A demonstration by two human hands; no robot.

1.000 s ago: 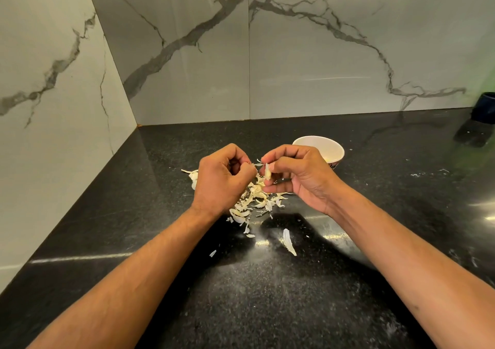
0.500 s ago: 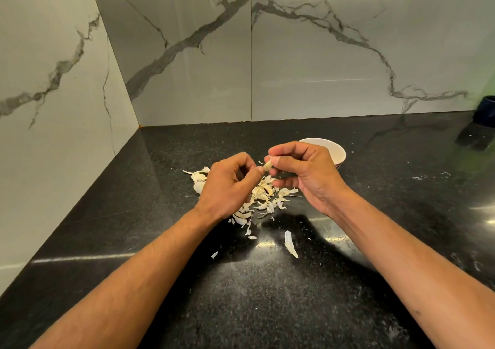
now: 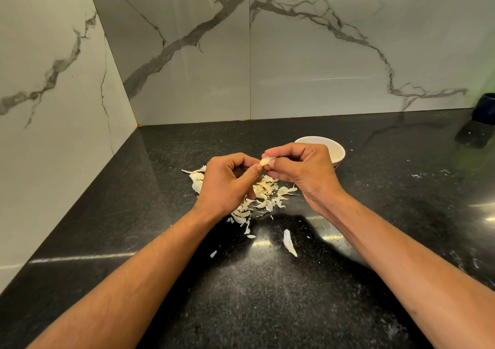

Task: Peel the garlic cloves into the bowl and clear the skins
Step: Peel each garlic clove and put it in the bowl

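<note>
From my head camera, looking down at the black granite counter: my right hand pinches a garlic clove between thumb and forefinger, the remaining fingers curled in behind. My left hand meets it from nine o'clock, its fingers curled, its thumb tip up against the clove's near end; whether the forefinger also touches the clove I cannot tell, since the knuckles hide it. Both hands are held above the counter, knuckles nearly together, with the clove between them.

Directly beneath my hands lies the pile of garlic skins, pale papery flakes spread over the counter, partly covered by my left hand. Some of the pile shows out at nine o'clock of my left hand, and a trail of smaller scraps runs toward six o'clock. One long loose skin lies apart from the pile at about six o'clock, near the bright reflection on the stone, and a tiny flake sits at seven o'clock.

The white bowl stands on the counter at one o'clock of my right hand, half hidden behind its knuckles; I cannot see what is in it.

At the far right edge, around three o'clock, a dark blue vessel stands against the marble-patterned wall.
</note>
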